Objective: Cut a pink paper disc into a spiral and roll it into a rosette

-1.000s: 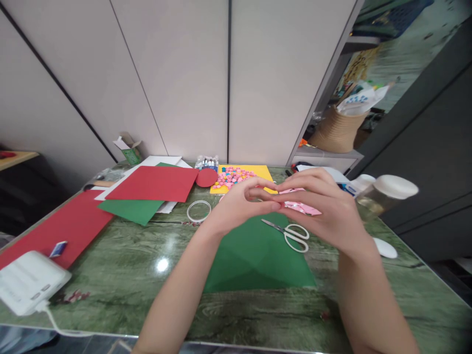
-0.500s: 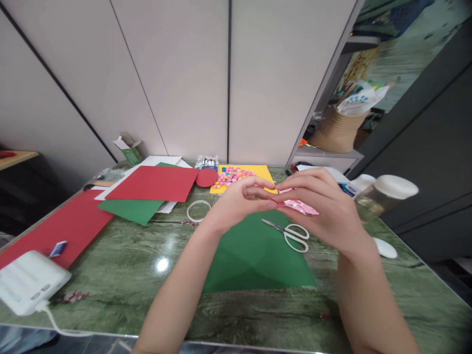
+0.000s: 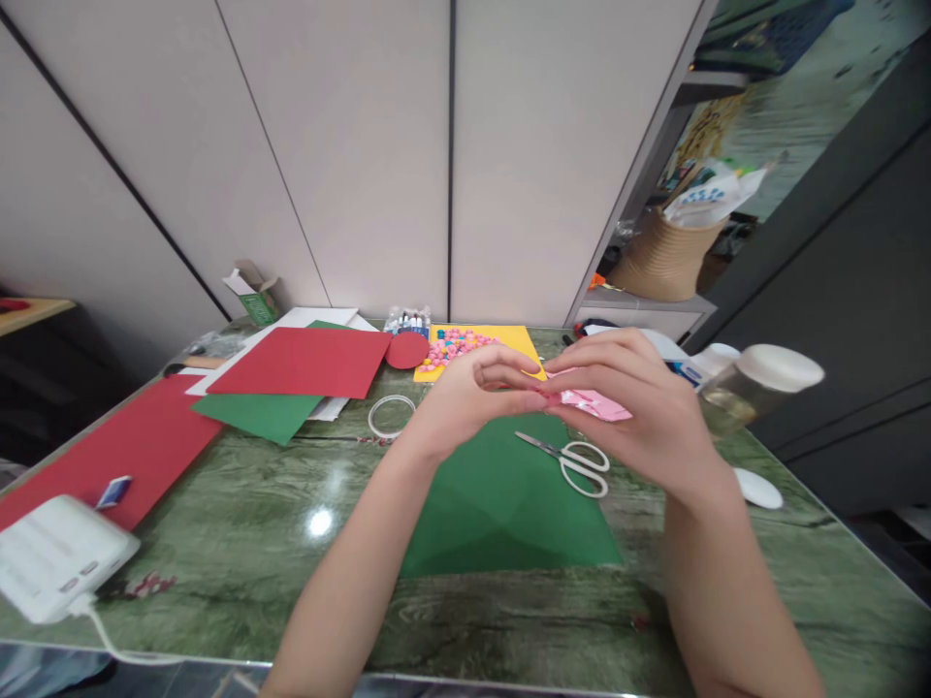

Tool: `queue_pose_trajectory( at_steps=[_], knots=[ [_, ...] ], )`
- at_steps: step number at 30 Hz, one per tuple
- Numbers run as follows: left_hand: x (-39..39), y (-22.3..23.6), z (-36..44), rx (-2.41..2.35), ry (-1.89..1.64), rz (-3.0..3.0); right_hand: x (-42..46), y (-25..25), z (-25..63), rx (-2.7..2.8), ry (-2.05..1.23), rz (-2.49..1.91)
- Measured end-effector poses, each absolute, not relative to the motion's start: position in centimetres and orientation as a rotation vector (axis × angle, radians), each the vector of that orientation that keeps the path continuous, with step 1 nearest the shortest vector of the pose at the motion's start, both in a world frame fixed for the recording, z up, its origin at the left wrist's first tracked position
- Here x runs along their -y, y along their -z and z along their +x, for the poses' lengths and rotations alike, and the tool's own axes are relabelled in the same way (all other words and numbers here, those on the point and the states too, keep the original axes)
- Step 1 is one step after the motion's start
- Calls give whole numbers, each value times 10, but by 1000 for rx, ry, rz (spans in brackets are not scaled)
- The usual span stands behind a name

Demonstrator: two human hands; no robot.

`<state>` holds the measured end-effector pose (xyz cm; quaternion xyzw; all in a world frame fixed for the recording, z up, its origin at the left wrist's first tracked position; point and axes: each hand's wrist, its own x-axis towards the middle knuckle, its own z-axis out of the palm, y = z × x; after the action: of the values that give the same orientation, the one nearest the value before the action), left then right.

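Note:
My left hand (image 3: 465, 402) and my right hand (image 3: 640, 412) are raised together above the table, fingertips meeting in a pinch at about the middle. They pinch something small between them that I cannot make out. A pink paper piece (image 3: 600, 405) shows just behind my right hand's fingers. Under the hands lies a green paper sheet (image 3: 501, 509) with white-handled scissors (image 3: 574, 460) on its right part.
On the green marble table (image 3: 254, 523) lie red sheets (image 3: 305, 361), a green sheet (image 3: 262, 412), a tape ring (image 3: 391, 415), a yellow sheet with pink bits (image 3: 472, 347), a white power bank (image 3: 54, 553), a lidded jar (image 3: 756, 383) and a white mouse (image 3: 760, 488).
The fingertips have shifted slightly, with the left fingers curling closer over the pinched spot. The arms and the things on the table have stayed in place.

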<state>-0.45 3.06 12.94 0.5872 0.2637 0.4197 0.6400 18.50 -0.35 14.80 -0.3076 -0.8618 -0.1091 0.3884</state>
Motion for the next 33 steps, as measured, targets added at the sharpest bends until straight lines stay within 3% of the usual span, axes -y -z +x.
queue_pose_trajectory(
  at_steps=[9,22,33],
  knots=[
    [-28,-132,-5,-642,-1009,1314,4,-151,184,2132,154,-857],
    [-16,-135,4,-846,-1342,1611,4,-147,174,2021,245,-1006],
    [-12,-142,0,-807,-1313,1804,6,-149,182,2078,97,-984]
  ],
)
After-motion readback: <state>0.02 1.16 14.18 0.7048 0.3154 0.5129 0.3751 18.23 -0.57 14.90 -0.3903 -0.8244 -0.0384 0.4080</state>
